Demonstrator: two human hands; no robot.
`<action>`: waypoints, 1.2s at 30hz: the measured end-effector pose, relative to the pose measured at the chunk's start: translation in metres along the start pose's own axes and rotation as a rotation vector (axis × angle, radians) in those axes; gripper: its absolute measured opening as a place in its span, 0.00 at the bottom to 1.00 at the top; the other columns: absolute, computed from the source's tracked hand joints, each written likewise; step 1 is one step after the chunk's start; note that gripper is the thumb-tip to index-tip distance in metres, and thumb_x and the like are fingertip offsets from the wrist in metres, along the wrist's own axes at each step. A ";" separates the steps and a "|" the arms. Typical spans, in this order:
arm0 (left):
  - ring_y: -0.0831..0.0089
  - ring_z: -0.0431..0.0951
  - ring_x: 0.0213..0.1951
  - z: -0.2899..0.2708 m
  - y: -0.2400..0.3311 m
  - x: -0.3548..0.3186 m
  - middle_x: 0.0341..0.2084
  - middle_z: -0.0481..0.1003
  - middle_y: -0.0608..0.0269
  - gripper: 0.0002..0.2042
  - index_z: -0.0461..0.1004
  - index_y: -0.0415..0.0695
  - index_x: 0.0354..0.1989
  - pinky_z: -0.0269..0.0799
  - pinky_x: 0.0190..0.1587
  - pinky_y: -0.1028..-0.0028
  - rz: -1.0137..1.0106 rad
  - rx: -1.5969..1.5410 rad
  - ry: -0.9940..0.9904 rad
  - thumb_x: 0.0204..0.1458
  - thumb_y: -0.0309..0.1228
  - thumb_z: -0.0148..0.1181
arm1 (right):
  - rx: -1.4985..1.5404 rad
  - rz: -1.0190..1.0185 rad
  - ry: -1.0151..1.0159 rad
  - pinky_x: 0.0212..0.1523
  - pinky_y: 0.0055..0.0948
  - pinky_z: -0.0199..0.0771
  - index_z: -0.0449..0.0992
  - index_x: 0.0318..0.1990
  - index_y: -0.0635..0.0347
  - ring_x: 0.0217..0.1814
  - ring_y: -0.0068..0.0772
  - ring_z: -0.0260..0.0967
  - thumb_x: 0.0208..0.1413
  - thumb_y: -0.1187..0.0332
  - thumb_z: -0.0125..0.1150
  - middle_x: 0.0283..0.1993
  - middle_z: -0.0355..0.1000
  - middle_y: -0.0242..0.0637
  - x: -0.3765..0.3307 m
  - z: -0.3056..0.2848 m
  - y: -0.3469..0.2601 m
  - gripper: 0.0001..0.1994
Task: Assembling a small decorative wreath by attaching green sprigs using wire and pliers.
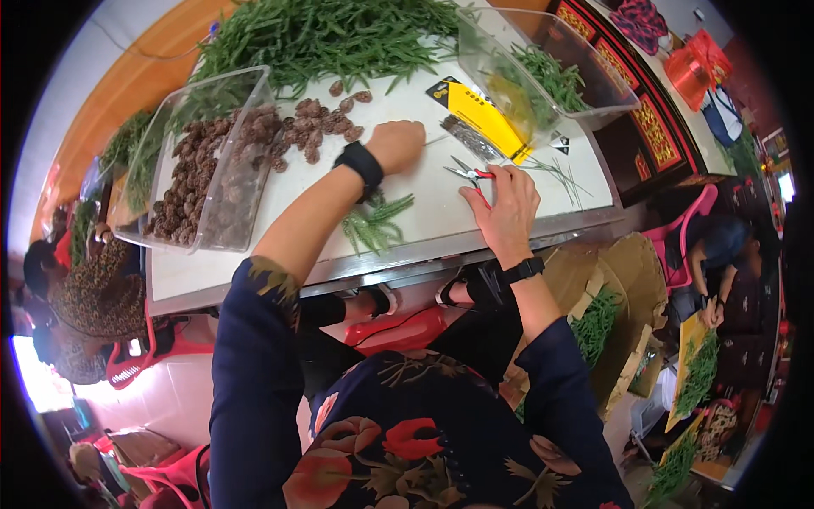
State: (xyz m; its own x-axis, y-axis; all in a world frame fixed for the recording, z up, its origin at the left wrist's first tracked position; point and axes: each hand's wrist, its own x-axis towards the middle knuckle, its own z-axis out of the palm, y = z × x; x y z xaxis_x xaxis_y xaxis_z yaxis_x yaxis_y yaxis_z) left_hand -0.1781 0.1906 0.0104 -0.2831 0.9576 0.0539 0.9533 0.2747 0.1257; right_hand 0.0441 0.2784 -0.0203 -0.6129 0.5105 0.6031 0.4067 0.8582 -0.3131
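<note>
My right hand point(511, 204) is closed around red-handled pliers point(475, 173), whose pointed jaws are apart and aim left over the white table point(318, 237). My left hand point(398, 148) is curled to the left of the pliers, knuckles up. Its fingertips are hidden, so what it pinches cannot be made out. A green artificial sprig point(373, 225) lies below my left wrist. Loose brown pine cones point(312, 127) lie left of that hand, beside a clear plastic bin point(246, 199) holding more. Thin green wires point(560, 180) are spread right of my right hand.
A heap of green sprigs point(331, 38) covers the table's far side. At the far right stands another clear bin point(593, 100) with sprigs, beside a yellow-and-black package point(479, 114). A cardboard box point(627, 280) stands right of my legs. Other people sit at left and right.
</note>
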 end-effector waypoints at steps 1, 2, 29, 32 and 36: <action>0.49 0.79 0.34 -0.004 -0.001 -0.002 0.31 0.77 0.44 0.08 0.72 0.36 0.35 0.75 0.37 0.56 0.014 0.001 -0.004 0.51 0.26 0.49 | 0.009 -0.001 -0.005 0.54 0.41 0.58 0.74 0.47 0.59 0.55 0.44 0.61 0.43 0.54 0.71 0.47 0.67 0.39 0.000 0.002 0.001 0.26; 0.47 0.79 0.34 -0.007 -0.002 -0.005 0.30 0.77 0.43 0.09 0.71 0.36 0.36 0.74 0.37 0.55 -0.014 -0.019 -0.001 0.52 0.27 0.48 | 0.018 -0.003 -0.010 0.54 0.41 0.57 0.74 0.48 0.59 0.55 0.44 0.60 0.43 0.53 0.71 0.48 0.66 0.40 -0.001 0.003 0.003 0.26; 0.60 0.79 0.25 -0.040 0.068 -0.074 0.20 0.76 0.55 0.06 0.75 0.40 0.35 0.72 0.30 0.68 0.045 -0.689 0.237 0.50 0.27 0.61 | 1.313 0.569 -0.195 0.39 0.22 0.64 0.77 0.38 0.63 0.39 0.24 0.71 0.62 0.65 0.56 0.35 0.75 0.32 -0.002 -0.012 -0.059 0.10; 0.66 0.77 0.23 -0.050 0.054 -0.078 0.18 0.75 0.59 0.06 0.75 0.39 0.33 0.71 0.29 0.71 0.081 -0.724 0.184 0.51 0.28 0.61 | 1.323 0.653 -0.210 0.33 0.16 0.64 0.75 0.40 0.64 0.36 0.19 0.71 0.65 0.66 0.52 0.35 0.75 0.33 0.001 -0.014 -0.058 0.10; 0.81 0.71 0.23 -0.066 -0.025 -0.048 0.17 0.73 0.68 0.11 0.75 0.40 0.32 0.69 0.30 0.76 -0.076 -0.805 0.013 0.54 0.36 0.61 | 1.479 0.687 -0.073 0.32 0.16 0.63 0.73 0.43 0.62 0.33 0.16 0.68 0.65 0.67 0.51 0.32 0.73 0.31 0.000 -0.007 -0.043 0.09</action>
State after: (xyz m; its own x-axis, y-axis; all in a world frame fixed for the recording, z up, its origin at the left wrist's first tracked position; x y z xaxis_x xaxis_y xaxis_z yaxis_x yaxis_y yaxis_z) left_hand -0.1954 0.1316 0.0703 -0.3500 0.9363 0.0278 0.5645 0.1872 0.8040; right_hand 0.0320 0.2412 -0.0020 -0.6473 0.7611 0.0411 -0.3395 -0.2397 -0.9096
